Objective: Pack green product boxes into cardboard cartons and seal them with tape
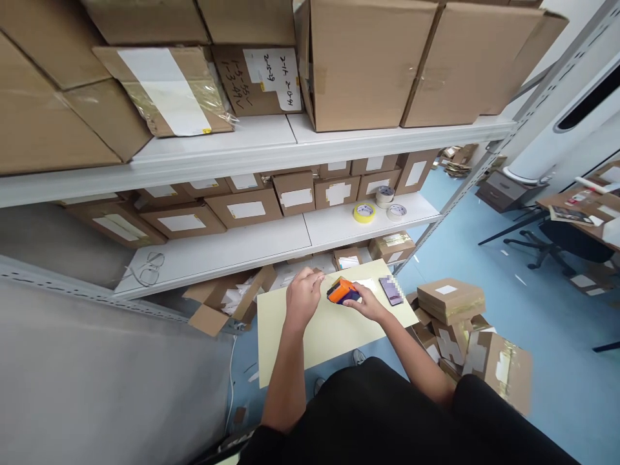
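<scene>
An orange and purple price label gun (pixel 341 290) is in my right hand (pixel 364 305), whose fingers wrap its handle above the pale yellow board (pixel 285 332). My left hand (pixel 303 296) is raised just left of the gun, apart from it, with its fingertips pinched together. Whatever those fingers may hold is too small to make out. Right of my right hand, a phone (pixel 391 290) with a blurred screen lies on the board, beside a white paper (pixel 369 284).
Shelves (pixel 285 236) ahead hold cardboard boxes (pixel 247 205), a yellow tape roll (pixel 363 212) and clear glasses (pixel 148 270). An open carton (pixel 227 303) stands left of the board. Stacked boxes (pixel 450 300) sit on the blue floor at right, and a desk (pixel 571 213) stands farther off.
</scene>
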